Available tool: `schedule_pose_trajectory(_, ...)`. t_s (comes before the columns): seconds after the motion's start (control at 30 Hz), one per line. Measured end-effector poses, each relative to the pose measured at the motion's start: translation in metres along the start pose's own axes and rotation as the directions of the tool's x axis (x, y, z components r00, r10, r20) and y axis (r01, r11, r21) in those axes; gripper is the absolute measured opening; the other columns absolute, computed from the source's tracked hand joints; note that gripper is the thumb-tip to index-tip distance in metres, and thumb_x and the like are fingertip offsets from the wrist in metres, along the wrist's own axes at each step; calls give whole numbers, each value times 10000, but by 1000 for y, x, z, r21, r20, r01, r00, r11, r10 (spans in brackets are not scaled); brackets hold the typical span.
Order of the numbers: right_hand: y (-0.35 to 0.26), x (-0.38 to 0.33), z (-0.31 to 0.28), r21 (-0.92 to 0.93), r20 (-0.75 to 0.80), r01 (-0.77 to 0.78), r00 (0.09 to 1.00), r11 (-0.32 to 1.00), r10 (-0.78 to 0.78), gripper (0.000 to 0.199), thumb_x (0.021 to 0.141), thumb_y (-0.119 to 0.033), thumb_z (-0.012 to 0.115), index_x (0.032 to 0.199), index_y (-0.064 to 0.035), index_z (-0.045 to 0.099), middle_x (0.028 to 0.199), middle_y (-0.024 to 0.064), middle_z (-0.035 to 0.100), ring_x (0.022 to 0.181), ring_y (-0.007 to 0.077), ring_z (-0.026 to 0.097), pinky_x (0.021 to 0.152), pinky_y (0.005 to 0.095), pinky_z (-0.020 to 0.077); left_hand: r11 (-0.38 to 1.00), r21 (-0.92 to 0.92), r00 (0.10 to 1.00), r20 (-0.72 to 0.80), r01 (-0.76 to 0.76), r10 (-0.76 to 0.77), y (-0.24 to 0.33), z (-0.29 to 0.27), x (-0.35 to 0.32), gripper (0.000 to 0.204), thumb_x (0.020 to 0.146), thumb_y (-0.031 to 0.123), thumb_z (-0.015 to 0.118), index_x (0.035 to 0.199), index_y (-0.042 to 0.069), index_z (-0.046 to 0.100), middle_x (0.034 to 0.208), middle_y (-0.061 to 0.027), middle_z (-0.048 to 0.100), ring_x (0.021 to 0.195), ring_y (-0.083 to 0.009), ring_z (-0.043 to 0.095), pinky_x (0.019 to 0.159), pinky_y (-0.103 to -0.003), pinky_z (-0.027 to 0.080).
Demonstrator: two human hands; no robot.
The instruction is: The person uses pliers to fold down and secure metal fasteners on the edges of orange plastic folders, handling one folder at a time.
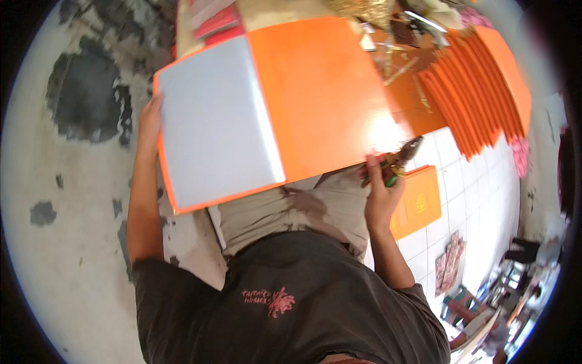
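A large orange folder (324, 97) lies spread open in front of me, held up over my lap. Its left half carries a pale grey-white panel (218, 124) with an orange border. My left hand (150, 116) grips the outer left edge, its fingers mostly hidden behind the cover. At the lower right corner, my right hand (382, 188) has its thumb against the orange cover. That same hand also holds a pair of pliers (401, 159) with dark jaws and coloured handles, pointing up and to the right.
Several orange folders (476, 91) stand stacked at the upper right. Another orange folder (418, 203) with gold marking lies on the white tiled floor (451, 158). Scraps and tools (412, 36) litter the work surface behind. A stained wall (73, 182) rises on my left.
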State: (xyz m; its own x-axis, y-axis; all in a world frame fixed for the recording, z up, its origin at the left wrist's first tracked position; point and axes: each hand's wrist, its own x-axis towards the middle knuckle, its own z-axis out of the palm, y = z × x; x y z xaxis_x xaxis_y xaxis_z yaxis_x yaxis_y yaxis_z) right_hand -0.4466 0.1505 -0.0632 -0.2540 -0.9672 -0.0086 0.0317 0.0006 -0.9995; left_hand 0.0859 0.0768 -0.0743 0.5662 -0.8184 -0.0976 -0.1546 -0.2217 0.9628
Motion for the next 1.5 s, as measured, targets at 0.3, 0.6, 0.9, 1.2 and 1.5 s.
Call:
schedule_pose_trajectory(0.3,-32,18,7,-11,-69,33,997,999,-34,194,1102,-116,752,1189,-30,601,1001,59,723,839,136,745,690,276,534,988,-145,998,15,55,-54,16,-13,-48,636,1211,498,546,1480,-65,665,1345,-87,754,1168,-153,714,1022,-329,564)
schedule_pose_trajectory(0.6,-56,101,-4,-60,30,47,999,997,-45,187,1077,-107,766,1156,-14,625,915,66,724,800,158,740,688,303,561,936,-353,993,-117,-11,-32,19,9,-150,563,1242,414,482,1525,-64,576,1444,-137,688,1263,-210,697,1073,-379,574)
schedule_pose_trajectory(0.9,-56,171,-9,-148,248,14,969,989,23,174,1047,-105,750,1164,-8,666,901,67,735,777,146,721,682,304,555,879,-475,991,-86,47,-100,19,40,-220,513,1241,360,498,1547,-52,531,1482,-137,658,1321,-213,665,1124,-394,555)
schedule_pose_trajectory(1.2,-36,234,-28,-152,290,143,953,978,-94,209,1102,-268,734,1111,-59,736,932,43,759,835,120,714,665,299,513,920,-288,930,329,265,-165,59,49,-256,351,1217,285,541,1372,-29,566,1253,-151,718,1049,-250,794,693,-351,625)
schedule_pose_trajectory(1.5,-74,205,-5,-89,299,-12,953,996,38,222,1173,-239,674,1245,-32,632,997,171,777,852,204,754,731,374,601,907,-69,814,474,415,-336,66,48,-278,368,1220,292,500,1324,-51,581,1122,-222,812,865,-285,840,488,-273,518)
